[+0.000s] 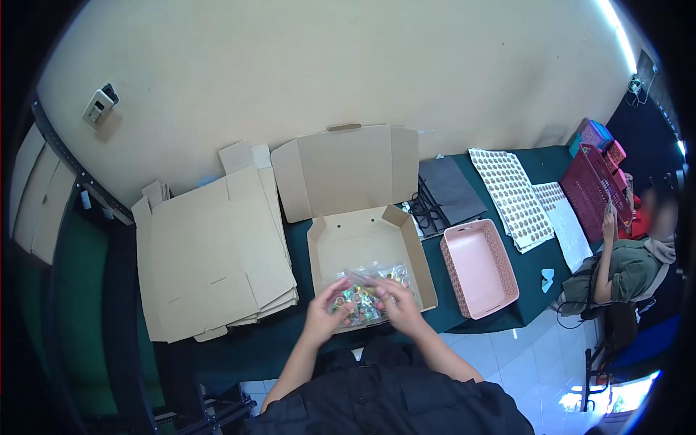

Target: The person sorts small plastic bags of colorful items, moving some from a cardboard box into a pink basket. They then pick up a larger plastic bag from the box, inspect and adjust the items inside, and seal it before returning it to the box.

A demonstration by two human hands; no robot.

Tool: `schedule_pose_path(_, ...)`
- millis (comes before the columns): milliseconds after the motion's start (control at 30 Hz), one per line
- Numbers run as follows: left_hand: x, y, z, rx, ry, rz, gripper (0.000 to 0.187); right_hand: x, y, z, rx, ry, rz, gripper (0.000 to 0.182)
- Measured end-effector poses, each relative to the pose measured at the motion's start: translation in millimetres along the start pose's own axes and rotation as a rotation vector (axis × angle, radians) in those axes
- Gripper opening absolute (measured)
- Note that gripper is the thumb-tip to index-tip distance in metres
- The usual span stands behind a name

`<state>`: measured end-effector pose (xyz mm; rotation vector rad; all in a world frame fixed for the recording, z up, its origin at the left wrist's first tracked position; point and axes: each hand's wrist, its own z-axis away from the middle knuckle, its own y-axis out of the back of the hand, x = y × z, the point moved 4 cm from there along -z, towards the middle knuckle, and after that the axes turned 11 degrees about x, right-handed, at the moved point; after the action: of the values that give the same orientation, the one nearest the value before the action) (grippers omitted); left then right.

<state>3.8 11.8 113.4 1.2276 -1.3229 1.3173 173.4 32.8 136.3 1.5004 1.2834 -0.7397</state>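
An open cardboard box [362, 235] lies on the green table [239, 341] in front of me, its lid folded back toward the wall. Over the box's near edge, my left hand [324, 308] and my right hand [397, 299] together grip a clear plastic bag of small colourful items [362, 290]. Each hand pinches one side of the bag. More clear bags of the same items seem to lie in the box under it.
A stack of flat cardboard box blanks [210, 261] lies to the left. To the right sit an empty pink basket [478, 264], dark sheets [449, 188], and sticker sheets [511, 196]. Another person [631, 261] sits at the table's far right end by magenta crates [598, 177].
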Motion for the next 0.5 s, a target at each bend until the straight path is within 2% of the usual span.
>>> schedule_pose_path(33, 6.5, -12.3, 2.8, -0.04, 0.001, 0.103, 0.062, -9.1, -7.5, 0.8, 0.001, 0.0, -0.004, 0.032)
schedule_pose_path(67, -3.1, -15.9, 4.4, -0.079, -0.083, 0.059, 0.072, -22.8, -14.3, 1.2, 0.034, 0.014, -0.026, 0.032)
schedule_pose_path(233, 1.6, -25.6, 9.2, 0.017, -0.149, 0.093, 0.075, -9.3, -17.1, 1.5, 0.028, 0.032, -0.048, 0.042)
schedule_pose_path(333, -1.8, -25.2, 11.8, 0.036, -0.085, 0.003, 0.064, -3.3, -12.9, -1.3, 0.107, 0.048, 0.113, 0.041)
schedule_pose_path(367, -0.9, -25.6, 14.0, 0.07, -0.035, -0.006, 0.054, -6.0, -13.6, -1.9, 0.107, 0.049, 0.114, 0.041)
schedule_pose_path(400, -0.9, -25.7, 15.2, 0.104, 0.015, -0.014, 0.044, -19.5, -9.0, -6.5, 0.258, 0.021, 0.121, 0.037)
schedule_pose_path(433, -2.5, -24.5, 15.5, 0.104, 0.014, -0.013, 0.044, -26.3, -3.8, -7.8, 0.408, -0.009, 0.127, 0.033)
schedule_pose_path(467, -8.3, -20.4, 15.6, 0.134, 0.082, -0.002, 0.034, -19.3, -2.8, -7.6, 0.408, -0.01, 0.127, 0.033)
schedule_pose_path(500, -14.5, -17.2, 15.5, 0.163, 0.149, 0.009, 0.023, -7.9, -5.2, -9.2, 0.296, -0.045, 0.007, 0.031)
